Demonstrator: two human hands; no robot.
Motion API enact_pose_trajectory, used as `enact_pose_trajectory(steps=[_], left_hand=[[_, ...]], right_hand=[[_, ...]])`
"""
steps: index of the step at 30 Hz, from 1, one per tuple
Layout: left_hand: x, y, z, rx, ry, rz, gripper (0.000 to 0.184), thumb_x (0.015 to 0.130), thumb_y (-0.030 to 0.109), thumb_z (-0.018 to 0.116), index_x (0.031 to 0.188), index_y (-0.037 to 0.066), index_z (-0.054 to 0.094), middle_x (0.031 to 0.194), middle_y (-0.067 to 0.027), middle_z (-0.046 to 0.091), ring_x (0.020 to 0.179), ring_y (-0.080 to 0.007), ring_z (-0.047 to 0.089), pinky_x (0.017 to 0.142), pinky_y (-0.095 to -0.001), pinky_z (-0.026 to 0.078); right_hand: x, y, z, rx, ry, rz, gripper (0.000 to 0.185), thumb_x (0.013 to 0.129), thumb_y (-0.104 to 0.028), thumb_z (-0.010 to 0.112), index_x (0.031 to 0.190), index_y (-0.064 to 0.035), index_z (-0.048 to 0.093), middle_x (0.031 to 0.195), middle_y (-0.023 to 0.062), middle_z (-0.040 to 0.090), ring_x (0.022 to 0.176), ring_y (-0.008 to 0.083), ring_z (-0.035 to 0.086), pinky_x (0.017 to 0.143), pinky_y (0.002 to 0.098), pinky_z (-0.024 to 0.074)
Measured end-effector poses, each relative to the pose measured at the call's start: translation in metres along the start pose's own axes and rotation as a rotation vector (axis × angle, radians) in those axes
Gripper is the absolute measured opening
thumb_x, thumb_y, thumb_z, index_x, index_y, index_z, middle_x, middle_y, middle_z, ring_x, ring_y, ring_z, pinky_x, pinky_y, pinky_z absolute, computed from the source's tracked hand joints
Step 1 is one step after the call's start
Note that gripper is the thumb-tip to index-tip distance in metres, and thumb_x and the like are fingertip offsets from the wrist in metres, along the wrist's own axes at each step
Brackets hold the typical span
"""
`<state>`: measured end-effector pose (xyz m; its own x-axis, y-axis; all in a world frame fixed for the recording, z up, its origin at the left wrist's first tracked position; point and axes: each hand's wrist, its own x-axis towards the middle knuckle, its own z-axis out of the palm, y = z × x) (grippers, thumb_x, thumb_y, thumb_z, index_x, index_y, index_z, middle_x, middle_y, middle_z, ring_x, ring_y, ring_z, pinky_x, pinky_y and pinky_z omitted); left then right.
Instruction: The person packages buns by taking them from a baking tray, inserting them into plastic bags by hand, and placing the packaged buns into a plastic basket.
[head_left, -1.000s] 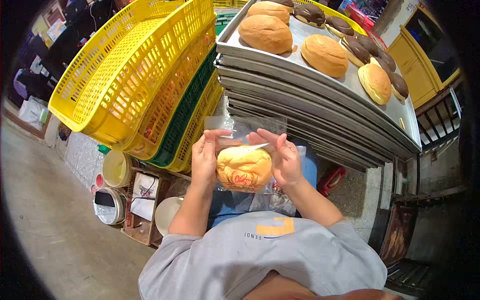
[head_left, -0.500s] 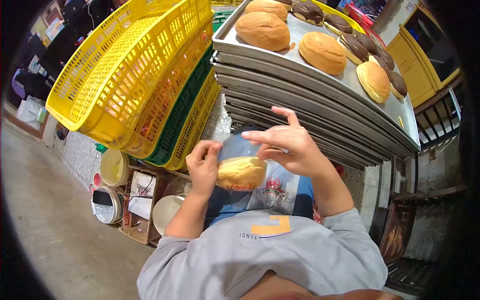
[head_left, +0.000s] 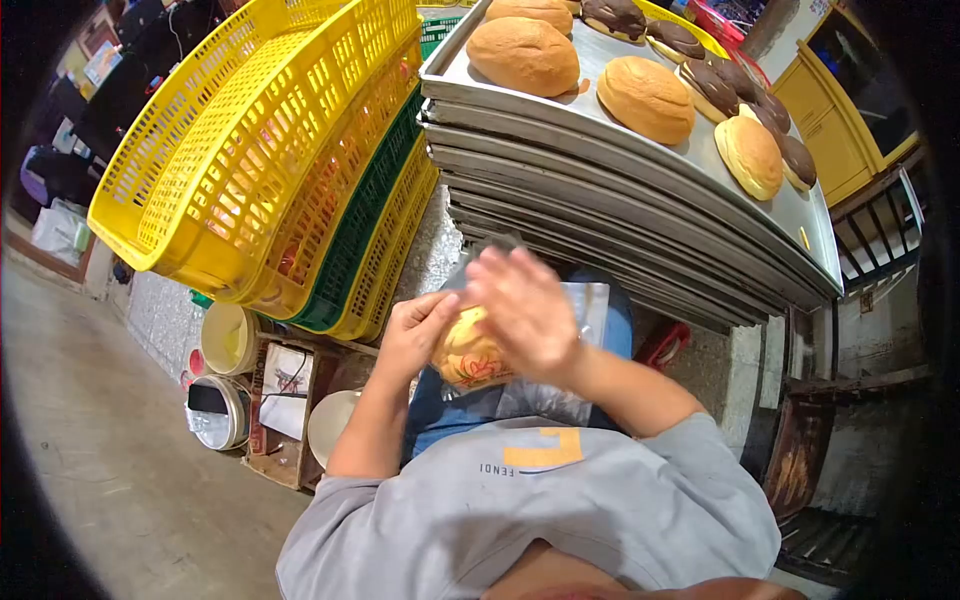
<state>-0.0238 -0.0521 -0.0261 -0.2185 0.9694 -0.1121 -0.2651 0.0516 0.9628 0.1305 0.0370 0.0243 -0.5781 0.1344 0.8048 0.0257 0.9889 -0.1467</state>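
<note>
A golden bun in a clear plastic bag with red print (head_left: 470,358) hangs over my lap, upright and partly covered by my right hand. My left hand (head_left: 415,335) pinches the bag's upper left edge between thumb and finger. Flat and blurred by motion, my right hand (head_left: 525,310) lies across the bag's top right part with its fingers stretched out. More clear printed bags (head_left: 560,400) rest on my lap under the right wrist.
Stacked metal trays (head_left: 560,160) stand ahead, the top one bearing plain buns (head_left: 645,98) and chocolate-topped buns (head_left: 708,92). Yellow and green crates (head_left: 215,260) are piled at the left. Below them are buckets (head_left: 228,338) and a wooden box (head_left: 283,400).
My right hand has swept from the bag's right edge across its top, flattening over it. My left hand keeps its hold, and the bag now tilts slightly.
</note>
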Motion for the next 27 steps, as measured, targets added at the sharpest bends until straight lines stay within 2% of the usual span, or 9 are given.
enact_pose_trajectory(steps=[4,6,10,12,14,15,21,25,27], left_hand=[[0.003,0.001,0.007,0.240,-0.083,0.301,0.020,0.088,0.013,0.053,0.099,-0.001,0.063,0.081,-0.0061,0.065,0.073,-0.0053,0.056,0.064,-0.0213,0.045],[0.003,0.000,0.020,0.058,0.010,0.234,0.020,0.087,0.013,0.055,0.099,0.000,0.063,0.082,-0.0061,0.065,0.075,-0.0062,0.057,0.066,-0.0214,0.045],[0.007,0.023,0.020,0.205,-0.003,0.074,0.016,0.083,0.013,0.061,0.093,0.003,0.066,0.089,-0.0071,0.063,0.091,-0.0139,0.058,0.079,-0.0251,0.044],[0.009,0.033,0.021,0.445,-0.057,0.019,0.013,0.082,0.012,0.062,0.090,0.003,0.066,0.094,-0.0085,0.061,0.101,-0.0180,0.056,0.086,-0.0285,0.042],[0.007,0.033,0.022,0.567,-0.013,0.747,0.010,0.080,0.010,0.063,0.084,0.002,0.067,0.119,-0.0139,0.050,0.121,-0.0267,0.040,0.098,-0.0390,0.031],[0.000,0.032,0.026,0.334,-0.006,0.643,0.008,0.078,0.011,0.065,0.080,0.003,0.067,0.137,-0.0138,0.030,0.129,-0.0327,0.023,0.103,-0.0449,0.020],[-0.014,-0.004,0.020,-0.074,0.213,0.124,0.043,0.080,0.005,0.047,0.120,-0.009,0.043,0.124,-0.0146,0.045,0.104,-0.0186,0.051,0.087,-0.0269,0.042],[-0.013,0.007,0.026,-0.008,0.218,0.149,0.054,0.077,0.007,0.042,0.128,-0.008,0.034,0.117,-0.0145,0.050,0.103,-0.0185,0.052,0.086,-0.0260,0.042],[-0.007,0.011,0.034,-0.179,0.243,0.135,0.006,0.078,0.000,0.049,0.080,-0.006,0.050,0.133,-0.0125,0.032,0.101,-0.0130,0.048,0.078,-0.0225,0.039]], right_hand=[[-0.019,-0.010,0.011,0.402,-0.150,0.582,0.030,0.081,-0.012,0.060,0.107,0.0036,0.059,0.111,0.0177,0.058,0.106,0.0290,0.056,0.094,0.0390,0.0397],[-0.014,-0.007,0.003,0.906,-0.309,1.225,0.022,0.083,-0.014,0.059,0.098,0.0008,0.064,0.109,0.0183,0.059,0.105,0.0247,0.055,0.091,0.0347,0.0413],[-0.028,0.004,0.014,0.853,0.022,0.910,0.017,0.081,-0.014,0.062,0.091,-0.0009,0.066,0.117,0.0147,0.055,0.113,0.0244,0.048,0.092,0.0343,0.0394],[-0.011,0.001,-0.002,0.308,0.144,0.566,0.010,0.076,-0.016,0.067,0.083,-0.0103,0.069,0.100,0.0092,0.055,0.099,0.0231,0.050,0.086,0.0355,0.0361],[0.001,-0.008,-0.023,0.033,0.155,0.278,0.008,0.072,-0.020,0.069,0.079,-0.0164,0.068,0.074,0.0000,0.049,0.075,0.0181,0.049,0.074,0.0318,0.0291],[-0.001,-0.010,-0.027,0.019,0.166,0.275,0.008,0.072,-0.020,0.069,0.079,-0.0164,0.068,0.074,0.0000,0.049,0.075,0.0181,0.049,0.074,0.0318,0.0291],[-0.055,0.005,-0.050,0.158,-0.060,0.611,0.011,0.076,-0.017,0.065,0.084,-0.0103,0.067,0.077,0.0038,0.063,0.069,0.0189,0.054,0.071,0.0320,0.0361],[-0.171,0.054,-0.082,0.031,0.423,1.173,0.015,0.084,-0.010,0.057,0.093,0.0007,0.063,0.090,0.0119,0.063,0.085,0.0194,0.060,0.079,0.0292,0.0440],[-0.303,0.097,-0.093,-0.633,0.311,1.197,0.024,0.087,-0.014,0.054,0.106,0.0001,0.057,0.100,0.0161,0.061,0.092,0.0257,0.059,0.081,0.0318,0.0436]])
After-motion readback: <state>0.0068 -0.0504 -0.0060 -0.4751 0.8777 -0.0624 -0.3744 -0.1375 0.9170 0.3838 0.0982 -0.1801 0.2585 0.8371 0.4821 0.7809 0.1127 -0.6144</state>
